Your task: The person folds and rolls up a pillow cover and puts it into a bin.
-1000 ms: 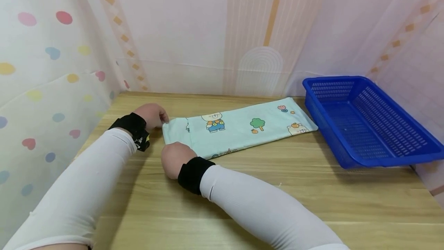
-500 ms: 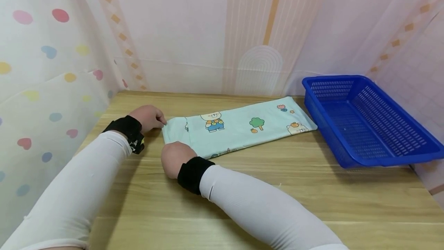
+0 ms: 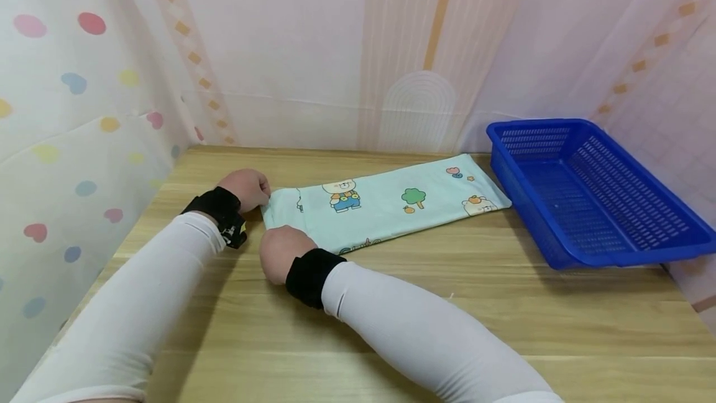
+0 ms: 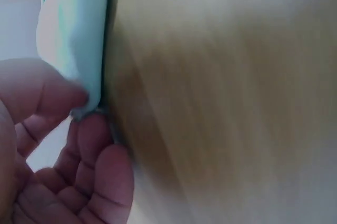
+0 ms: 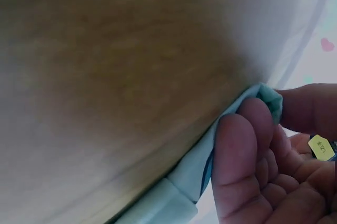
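Note:
A mint-green printed cloth (image 3: 380, 204), folded into a long flat strip, lies slantwise on the wooden table. Bears, a tree and small fruits decorate it, and its left end is turned over in a short flap. My left hand (image 3: 246, 188) pinches the far left corner; the left wrist view shows the thumb (image 4: 42, 90) on top of the cloth edge and the fingers below. At the near left corner, my right hand (image 3: 284, 254) holds the edge between thumb and fingers (image 5: 234, 155), seen in the right wrist view. From the head, the right fingertips are hidden behind the hand.
A blue plastic basket (image 3: 554, 247) with slotted walls stands at the right, close by the cloth's right end. Patterned curtains (image 3: 302, 48) hang behind and to the left of the table (image 3: 347, 322).
My left hand drew slightly left, then came back in against the far corner. The right hand keeps its hold at the near corner, and the cloth lies almost unchanged.

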Available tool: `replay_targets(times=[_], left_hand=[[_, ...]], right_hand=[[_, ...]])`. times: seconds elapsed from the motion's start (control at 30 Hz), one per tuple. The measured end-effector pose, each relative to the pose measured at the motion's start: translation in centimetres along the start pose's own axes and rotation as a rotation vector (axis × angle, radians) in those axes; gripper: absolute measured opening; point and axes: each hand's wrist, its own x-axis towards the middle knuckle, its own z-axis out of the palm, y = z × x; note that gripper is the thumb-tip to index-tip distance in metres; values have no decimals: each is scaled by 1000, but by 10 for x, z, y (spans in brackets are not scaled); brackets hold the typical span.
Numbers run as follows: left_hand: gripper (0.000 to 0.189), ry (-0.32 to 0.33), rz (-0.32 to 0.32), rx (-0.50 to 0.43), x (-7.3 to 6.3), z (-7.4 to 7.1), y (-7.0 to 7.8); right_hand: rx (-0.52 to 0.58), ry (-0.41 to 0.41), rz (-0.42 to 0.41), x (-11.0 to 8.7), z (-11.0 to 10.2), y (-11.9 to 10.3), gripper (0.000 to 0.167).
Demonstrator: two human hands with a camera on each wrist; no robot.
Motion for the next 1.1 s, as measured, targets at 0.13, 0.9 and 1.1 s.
replay_targets(times=[0.13,0.9,1.1], left_hand=[[8,2,-2,-17,5,4,4],[27,-70,47,226,20,3,9],[29,-72,56,125,20,0,-9]], right_hand=[[62,3,20,2,-1,5,7],[183,-61,104,9,-5,18,38],[188,-41,109,7,-6,19,38]])
